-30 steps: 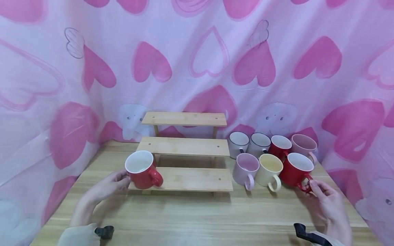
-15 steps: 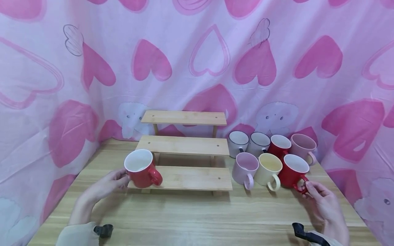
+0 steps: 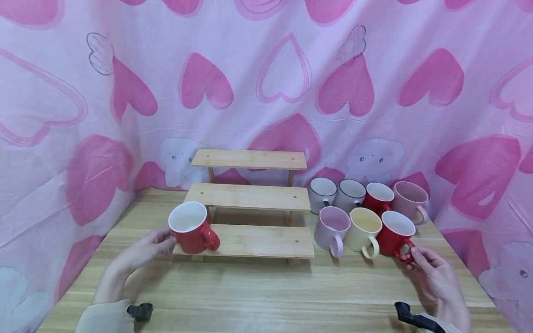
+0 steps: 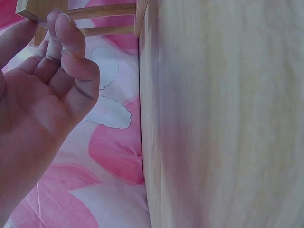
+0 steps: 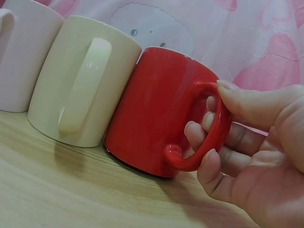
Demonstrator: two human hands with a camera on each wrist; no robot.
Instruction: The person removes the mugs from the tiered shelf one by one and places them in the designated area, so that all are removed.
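Note:
At the left end of the lowest tier of a three-tier wooden display stand [image 3: 262, 242] stands a red mug [image 3: 192, 238], white inside, its handle toward the right. My left hand [image 3: 143, 252] is just left of it. In the left wrist view, the thumb and curled fingers of that left hand [image 4: 52, 95] pinch about the corner of the stand's board [image 4: 28, 8]; the mug is hidden there. My right hand [image 3: 437, 277] grips the handle of another red mug [image 3: 391, 238] on the table. The right wrist view shows fingers through this red mug's [image 5: 147, 114] handle, thumb on top.
Left of the gripped mug stand a cream mug [image 3: 365, 231] and a lilac mug [image 3: 331, 231]. Behind them are two white dark-rimmed mugs, a red mug [image 3: 378, 199] and a pink mug [image 3: 411, 199]. A heart-patterned curtain [image 3: 275, 69] borders the wooden table [image 3: 266, 296].
My right hand has slid its red mug left, close against the cream mug. The left hand and the mug on the stand have stayed in place.

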